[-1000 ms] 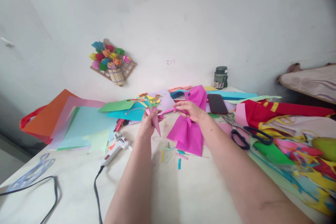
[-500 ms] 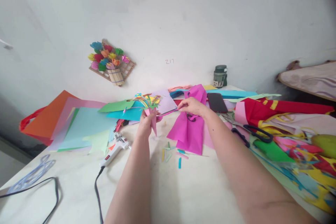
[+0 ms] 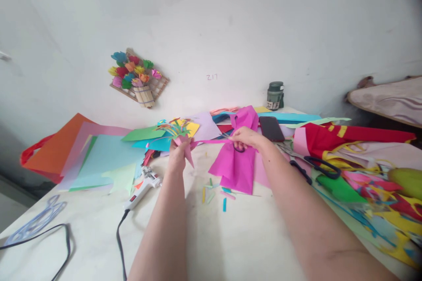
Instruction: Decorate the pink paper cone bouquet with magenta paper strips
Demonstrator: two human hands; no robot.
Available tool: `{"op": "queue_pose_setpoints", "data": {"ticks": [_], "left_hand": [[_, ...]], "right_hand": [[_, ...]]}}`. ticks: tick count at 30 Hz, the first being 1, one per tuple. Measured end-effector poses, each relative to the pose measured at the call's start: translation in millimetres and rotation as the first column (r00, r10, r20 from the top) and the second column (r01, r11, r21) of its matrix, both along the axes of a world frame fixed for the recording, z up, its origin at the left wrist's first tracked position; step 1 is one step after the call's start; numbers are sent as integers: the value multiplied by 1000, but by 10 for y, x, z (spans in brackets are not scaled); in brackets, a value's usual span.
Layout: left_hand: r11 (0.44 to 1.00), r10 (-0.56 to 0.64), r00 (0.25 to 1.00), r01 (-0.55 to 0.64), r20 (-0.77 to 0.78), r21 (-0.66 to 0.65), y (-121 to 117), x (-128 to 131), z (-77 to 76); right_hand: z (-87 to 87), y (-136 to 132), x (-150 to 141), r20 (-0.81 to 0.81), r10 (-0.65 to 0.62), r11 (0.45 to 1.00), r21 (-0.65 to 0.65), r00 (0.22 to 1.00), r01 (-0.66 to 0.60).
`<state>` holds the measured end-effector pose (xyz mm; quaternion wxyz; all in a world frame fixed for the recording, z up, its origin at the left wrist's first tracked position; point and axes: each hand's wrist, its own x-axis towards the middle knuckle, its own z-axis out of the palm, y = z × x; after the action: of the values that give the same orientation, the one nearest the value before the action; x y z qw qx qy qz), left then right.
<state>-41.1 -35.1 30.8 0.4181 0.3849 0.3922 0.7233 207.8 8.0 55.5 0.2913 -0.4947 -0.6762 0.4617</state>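
My left hand is closed around a small paper bouquet whose pink cone wrapper points downward. Thin green, blue and yellow paper pieces fan out of its top. From the bouquet a narrow magenta strip runs taut to my right hand, where the fingers are pinched on its far end. Thin blades and a dark handle loop of small scissors show beside and under my right fingers; whether I grip them too is unclear. Folded magenta fabric lies beneath that hand.
A glue gun with a black cord lies left of my left forearm. Small coloured paper bits lie between my arms. Large scissors, a phone and paper scraps are at right. Coloured sheets cover the left.
My left hand has shifted slightly left with the bouquet. My right hand has moved slightly right and down, and the magenta strip between them now shows longer and flatter.
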Motion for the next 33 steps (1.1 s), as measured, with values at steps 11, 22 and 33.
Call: {"op": "queue_pose_setpoints", "data": {"ticks": [11,22,33], "left_hand": [[997,17,988,-28,-151,-74,-3,-19,13],[997,-3,980,-12,-200,-76,9,-18,39],[968,216,922,-246,-321,-56,267,131,-21]], "right_hand": [[-125,45,-172,188,-148,978,-120,971,173],[-74,8,-211,8,-140,987,-83,990,140],[-51,2,-229,56,-111,989,-86,992,116]]}}
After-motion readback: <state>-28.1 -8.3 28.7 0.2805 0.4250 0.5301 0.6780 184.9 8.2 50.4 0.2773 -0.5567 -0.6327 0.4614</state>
